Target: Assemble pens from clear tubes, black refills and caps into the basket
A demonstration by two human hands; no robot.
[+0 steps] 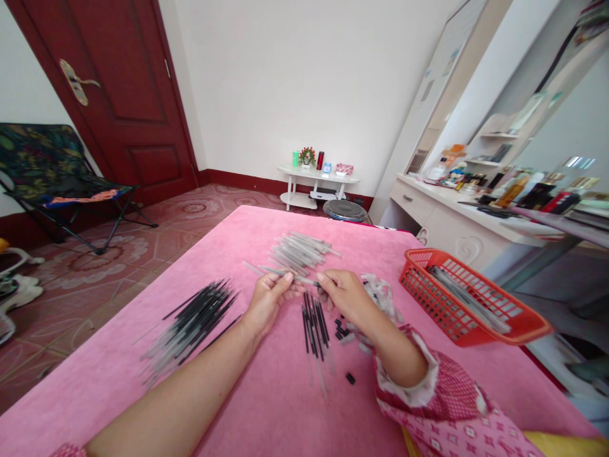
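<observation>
My left hand (273, 297) pinches a thin translucent pen barrel (303, 279), held nearly level over the table. At the barrel's right end, the fingers of my right hand (343, 293) are closed around a small dark piece, mostly hidden by them. Just beyond my hands lies a heap of pale pen barrels (299, 251). Black-and-clear pen refills (197, 324) are piled to the left of my left forearm, and a smaller bunch of refills (314, 324) lies below my hands. Beside my right wrist are clear caps (383, 295) and small black plugs (341, 329).
A pink cloth (266, 406) covers the table. On its right side stands an orange plastic basket (476, 317) with long grey pens or barrels inside. A cluttered dresser (476, 209) is beyond it. At the left are a folding chair (61, 171) and a red door (118, 95).
</observation>
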